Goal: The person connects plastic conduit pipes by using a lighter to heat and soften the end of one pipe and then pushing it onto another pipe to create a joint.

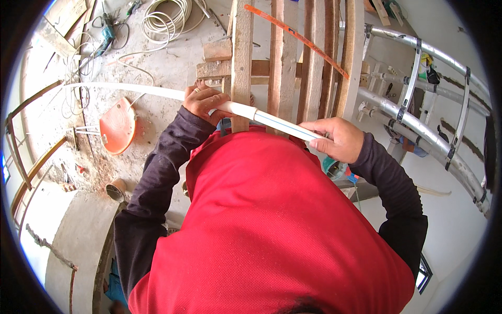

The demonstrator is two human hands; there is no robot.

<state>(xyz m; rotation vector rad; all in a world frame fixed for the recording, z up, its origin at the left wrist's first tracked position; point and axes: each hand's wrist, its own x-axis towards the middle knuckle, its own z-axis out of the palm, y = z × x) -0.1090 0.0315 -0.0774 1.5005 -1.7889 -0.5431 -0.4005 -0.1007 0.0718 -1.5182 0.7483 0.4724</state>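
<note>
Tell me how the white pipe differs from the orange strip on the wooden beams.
The white pipe is round and thicker; the orange strip is flat and thin. The pipe looks much longer than the strip. The left hand and right hand hold the pipe, while the strip lies across the wooden beams, untouched. Both are slender.

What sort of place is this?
It's probably a room being built or fixed up. There's a metal ladder on the right, a power tool lying on the messy floor, and rough wooden beams in front.
</note>
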